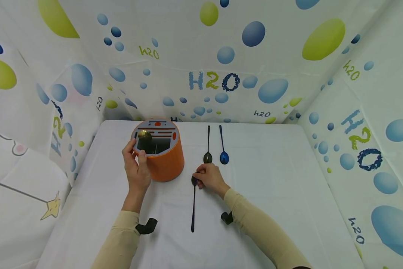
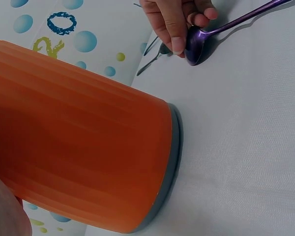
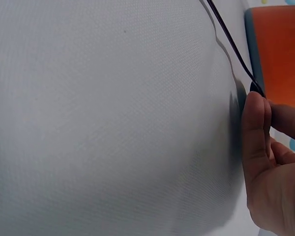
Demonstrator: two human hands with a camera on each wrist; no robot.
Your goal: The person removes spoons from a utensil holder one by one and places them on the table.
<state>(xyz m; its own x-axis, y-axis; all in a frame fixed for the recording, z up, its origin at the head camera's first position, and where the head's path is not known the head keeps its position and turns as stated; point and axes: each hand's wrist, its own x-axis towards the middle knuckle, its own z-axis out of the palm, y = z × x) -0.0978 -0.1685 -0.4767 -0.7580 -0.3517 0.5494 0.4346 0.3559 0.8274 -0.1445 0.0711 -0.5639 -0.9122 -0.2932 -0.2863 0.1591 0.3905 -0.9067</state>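
Observation:
An orange round utensil holder with a grey slotted top stands at the left of the table. My left hand grips it by the upper left side, thumb at the near rim. Out of its top shows the bowl of a gold spoon. To the right of the holder, my right hand pinches a long purple spoon at its bowl, between thumb and fingers. The spoon's thin handle points toward me, close over the white cloth.
Beyond my right hand lie a dark golden spoon and a blue spoon, handles pointing away. A white cloth covers the table. Printed curtains with bubbles stand at the back and sides.

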